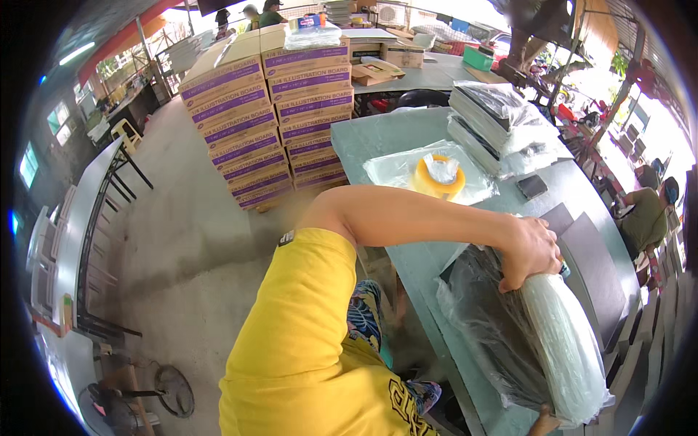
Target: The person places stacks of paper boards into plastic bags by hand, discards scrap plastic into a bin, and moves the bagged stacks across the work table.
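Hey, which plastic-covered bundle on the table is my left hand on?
The nearer bundle: your left hand is on its far end. The farther bundle sits beyond and right of the yellow tape roll, untouched.

a wrinkled dark plastic-covered bundle (487, 327) lies slantwise on the grey-green table (392, 131), pale bulging plastic (571, 341) against its right side.

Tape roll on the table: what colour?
Yellow-orange tape roll; it shows best in the head view, the only one.
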